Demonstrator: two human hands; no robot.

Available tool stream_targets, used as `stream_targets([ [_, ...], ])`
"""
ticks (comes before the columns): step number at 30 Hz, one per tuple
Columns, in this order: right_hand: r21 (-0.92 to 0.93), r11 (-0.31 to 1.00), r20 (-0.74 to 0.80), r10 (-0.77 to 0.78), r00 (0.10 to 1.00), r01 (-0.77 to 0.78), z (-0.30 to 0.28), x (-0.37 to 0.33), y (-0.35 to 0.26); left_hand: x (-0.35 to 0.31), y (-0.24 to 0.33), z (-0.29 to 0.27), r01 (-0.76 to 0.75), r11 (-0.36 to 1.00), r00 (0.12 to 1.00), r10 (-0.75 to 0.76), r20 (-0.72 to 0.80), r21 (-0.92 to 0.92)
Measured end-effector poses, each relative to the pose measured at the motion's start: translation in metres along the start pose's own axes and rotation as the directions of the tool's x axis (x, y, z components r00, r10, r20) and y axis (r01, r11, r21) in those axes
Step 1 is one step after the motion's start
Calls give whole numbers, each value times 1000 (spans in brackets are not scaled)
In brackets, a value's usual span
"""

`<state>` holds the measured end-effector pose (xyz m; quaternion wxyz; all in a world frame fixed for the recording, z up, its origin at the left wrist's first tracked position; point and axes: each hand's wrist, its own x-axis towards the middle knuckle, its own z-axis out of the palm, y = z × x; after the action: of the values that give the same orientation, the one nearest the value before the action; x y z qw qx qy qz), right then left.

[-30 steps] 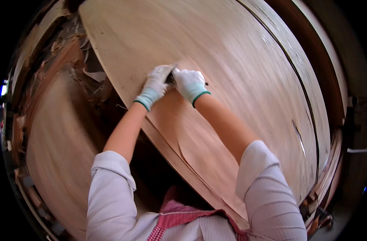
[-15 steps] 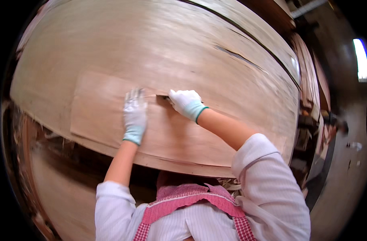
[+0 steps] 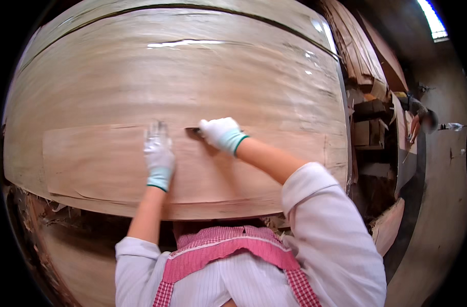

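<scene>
Broad veneer sheet (image 3: 192, 77) open beyond hands, stacked boards (image 3: 363, 61) crowding right edge

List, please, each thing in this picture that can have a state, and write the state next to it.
Left hand in a white glove: flat, palm down on the smaller veneer piece.
Right hand in a white glove: closed on a small dark tool.
Small dark tool: tip against the wood.
Smaller thin wood veneer piece: flat on the large sheet.
Large pale veneer sheet: lying flat, cracked near the far edge.
</scene>
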<state>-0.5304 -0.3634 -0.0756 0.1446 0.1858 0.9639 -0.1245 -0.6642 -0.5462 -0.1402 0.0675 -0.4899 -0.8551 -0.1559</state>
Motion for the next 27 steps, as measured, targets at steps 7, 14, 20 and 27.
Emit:
stream_targets([
  [7, -32, 981, -64, 188, 980, -191, 38, -177, 206, 2, 152, 31, 13, 944, 897, -157, 412, 330],
  [14, 61, 872, -61, 488, 870, -485, 77, -311, 245, -15, 300, 57, -242, 955, 964, 257, 69, -171],
  [20, 153, 724, -135, 690, 712, -673, 106, -354, 207, -85, 419, 53, -400, 810, 838, 512, 188, -429],
  [27, 418, 590, -86, 783, 616, -691, 148, -447, 181, -90, 426, 57, -419, 838, 864, 486, 130, -349],
])
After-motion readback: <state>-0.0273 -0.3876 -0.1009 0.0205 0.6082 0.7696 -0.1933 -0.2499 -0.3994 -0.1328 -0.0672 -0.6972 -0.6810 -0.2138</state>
